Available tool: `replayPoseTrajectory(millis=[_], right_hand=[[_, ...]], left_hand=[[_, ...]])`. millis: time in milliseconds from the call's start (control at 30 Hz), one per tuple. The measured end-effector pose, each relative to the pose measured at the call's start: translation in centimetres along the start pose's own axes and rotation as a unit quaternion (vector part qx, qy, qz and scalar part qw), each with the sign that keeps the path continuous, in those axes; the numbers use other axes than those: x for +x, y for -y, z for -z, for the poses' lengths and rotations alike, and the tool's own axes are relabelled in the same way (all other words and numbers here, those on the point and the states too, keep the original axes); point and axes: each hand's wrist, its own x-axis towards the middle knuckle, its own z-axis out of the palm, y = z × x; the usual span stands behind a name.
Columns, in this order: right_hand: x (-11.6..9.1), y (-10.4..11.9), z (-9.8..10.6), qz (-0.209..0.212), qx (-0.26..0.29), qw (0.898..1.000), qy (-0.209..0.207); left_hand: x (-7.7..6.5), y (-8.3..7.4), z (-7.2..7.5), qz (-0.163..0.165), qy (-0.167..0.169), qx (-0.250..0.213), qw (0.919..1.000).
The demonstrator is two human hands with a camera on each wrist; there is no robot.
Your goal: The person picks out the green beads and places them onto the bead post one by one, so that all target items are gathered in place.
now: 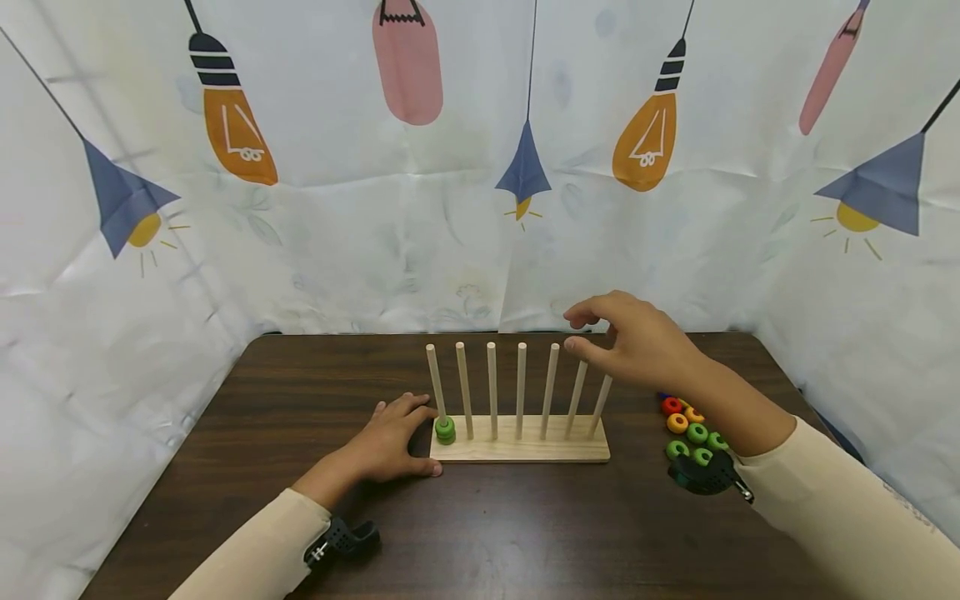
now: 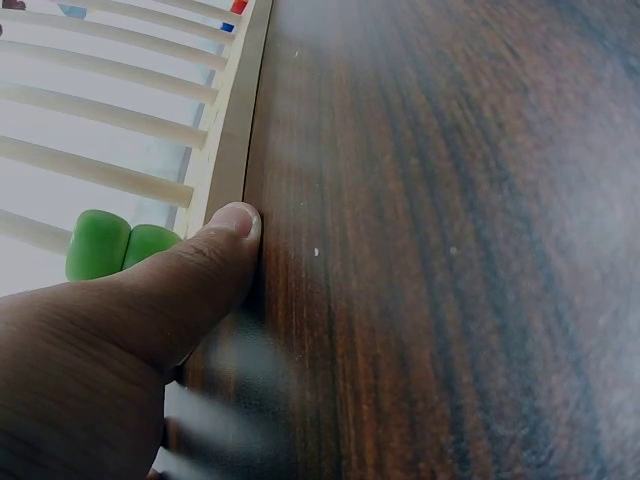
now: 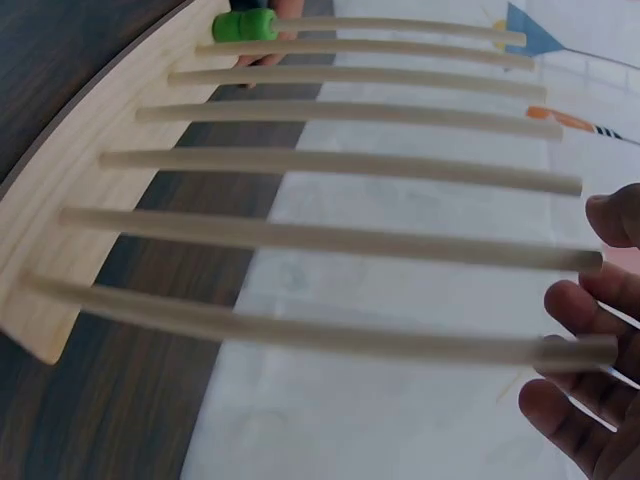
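Observation:
A pale wooden stand (image 1: 517, 451) with a row of several upright pegs (image 1: 521, 392) sits on the dark table. Two green beads (image 1: 445, 430) are stacked at the foot of the leftmost peg. My left hand (image 1: 393, 439) holds the stand's left end, with the thumb (image 2: 225, 235) at its front edge and the fingers toward the back corner. Above the right-hand pegs hovers my right hand (image 1: 637, 337), thumb and fingers apart. No bead shows between its fingers in the right wrist view, where the fingertips (image 3: 572, 305) overlap the nearest peg tops.
Loose green beads (image 1: 697, 433), orange beads (image 1: 677, 423) and a red bead (image 1: 671, 406) lie right of the stand, with a bit of blue behind them, partly hidden by the right forearm. A white printed curtain (image 1: 465, 250) hangs behind the brown table (image 1: 525, 533).

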Motion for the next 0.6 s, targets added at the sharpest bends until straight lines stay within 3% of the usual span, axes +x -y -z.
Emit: replayPoseTrajectory(millis=[367, 600], right_hand=[[-2.6, -2.1, 0.4, -0.035, 0.022, 0.999, -0.008], [-4.5, -3.5, 0.5, -0.044, 0.007, 0.999, -0.013]], left_hand=[[0.0, 0.1, -0.1, 0.0, -0.002, 0.003, 1.0], [0.1, 0.0, 0.0, -0.002, -0.001, 0.001, 1.0]])
